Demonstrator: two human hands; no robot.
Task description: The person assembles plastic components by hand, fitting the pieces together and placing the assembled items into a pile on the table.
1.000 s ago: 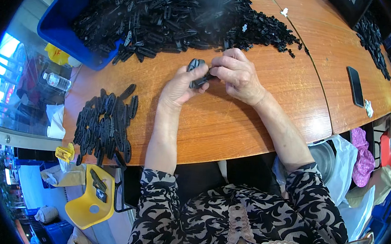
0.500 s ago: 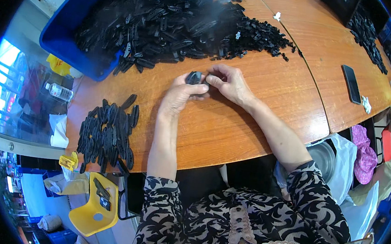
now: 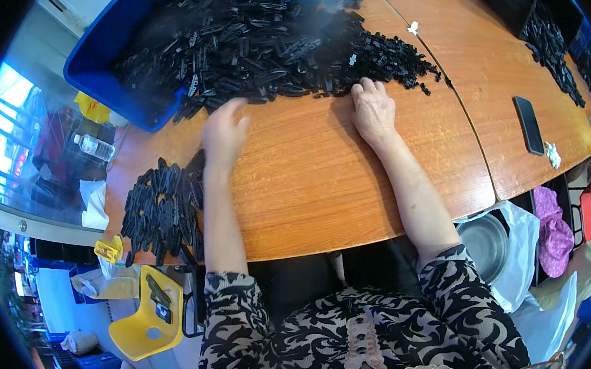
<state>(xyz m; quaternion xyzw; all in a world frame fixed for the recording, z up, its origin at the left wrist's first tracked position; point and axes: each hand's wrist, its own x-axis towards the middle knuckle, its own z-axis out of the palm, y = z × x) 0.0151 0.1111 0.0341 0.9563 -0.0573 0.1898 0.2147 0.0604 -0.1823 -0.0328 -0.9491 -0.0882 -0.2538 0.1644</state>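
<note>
My left hand (image 3: 226,136), smeared by motion, is over the wood between the large heap and the small pile. Its thumb stands apart from its fingers and nothing shows in it. My right hand (image 3: 373,111) is at the near edge of a heap of small black plastic pieces (image 3: 395,60), fingers curled down; what they pinch is hidden. Left of these lies a big heap of long black plastic pieces (image 3: 244,48), partly inside a tipped blue bin (image 3: 96,75). A smaller pile of long black pieces (image 3: 163,209) lies near the table's left front, beside my left forearm.
A dark phone (image 3: 528,125) and a crumpled white scrap (image 3: 552,155) lie on the right part of the wooden table (image 3: 323,180). More black pieces (image 3: 554,59) are at the far right. A yellow chair (image 3: 149,322) stands at lower left, a metal basin (image 3: 483,246) at right.
My hands, together around a dark piece before, are now apart. The left went left and the piece no longer shows in it; the right moved up and right to the small pieces.
</note>
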